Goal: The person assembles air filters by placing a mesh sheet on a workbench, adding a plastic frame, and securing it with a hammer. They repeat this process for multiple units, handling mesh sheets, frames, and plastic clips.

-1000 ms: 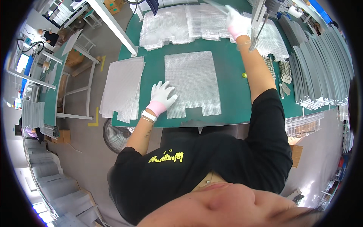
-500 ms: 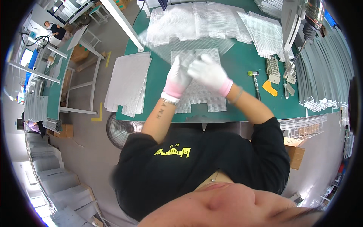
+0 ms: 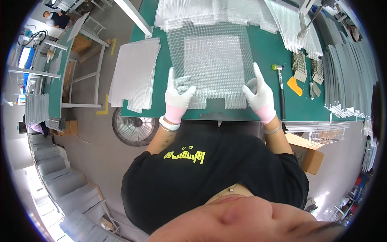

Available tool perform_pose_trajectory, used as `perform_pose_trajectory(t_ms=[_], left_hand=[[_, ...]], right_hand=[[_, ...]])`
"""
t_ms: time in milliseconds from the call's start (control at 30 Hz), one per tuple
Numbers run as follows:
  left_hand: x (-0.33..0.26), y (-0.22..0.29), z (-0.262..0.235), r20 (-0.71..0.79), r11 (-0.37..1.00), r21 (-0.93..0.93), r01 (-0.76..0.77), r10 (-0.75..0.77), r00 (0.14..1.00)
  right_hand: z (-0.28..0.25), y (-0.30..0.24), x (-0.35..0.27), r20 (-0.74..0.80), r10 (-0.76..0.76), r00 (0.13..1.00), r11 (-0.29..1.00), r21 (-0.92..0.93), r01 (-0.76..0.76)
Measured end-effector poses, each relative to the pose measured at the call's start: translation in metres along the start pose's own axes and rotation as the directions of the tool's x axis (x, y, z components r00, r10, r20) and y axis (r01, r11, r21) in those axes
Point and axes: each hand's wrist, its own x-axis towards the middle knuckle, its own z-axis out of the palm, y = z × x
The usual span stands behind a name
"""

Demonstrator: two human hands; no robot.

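Note:
A large grey wire-mesh sheet (image 3: 213, 30) lies over a smaller, whiter mesh sheet (image 3: 213, 66) with a notch in its near edge, on the green tabletop (image 3: 161, 115). My left hand (image 3: 177, 97), in a white glove with a pink cuff, is at the left edge of the large sheet. Its index finger points away from me and its thumb is spread. Gloved alike, my right hand (image 3: 260, 99) is at the right edge, index finger stretched and thumb apart. Whether the fingertips touch the mesh, I cannot tell.
White mesh sheets (image 3: 135, 72) lie at left, more stacks (image 3: 213, 12) along the back. At right are a hammer (image 3: 280, 88), a yellow angled piece (image 3: 295, 86), a screwdriver (image 3: 311, 89), metal clips (image 3: 299, 66) and grey strips (image 3: 348, 76). A floor fan (image 3: 135, 127) stands below.
My hands were close together over the notched sheet, with the large mesh tilted and blurred behind them. Now they are apart at either side, nearer me, and the large mesh is squared over the notched sheet.

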Motion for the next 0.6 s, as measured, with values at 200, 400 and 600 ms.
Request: perform_pose_trajectory(t_ms=[200,400,600], left_hand=[[0.000,-0.013,0.007,0.110,0.714,0.669,-0.205,0.177,0.978],[0.007,-0.038,0.006,0.165,0.617,0.767,-0.179,0.080,0.983],[0.009,-0.054,0.008,0.151,0.585,0.805,-0.096,-0.045,0.988]], right_hand=[[0.028,0.030,-0.007,-0.064,-0.103,0.993,0.984,-0.152,0.092],[0.038,0.039,-0.008,-0.018,-0.013,1.000,0.981,-0.192,0.009],[0.059,0.063,-0.009,-0.025,-0.047,0.999,0.961,-0.274,0.038]])
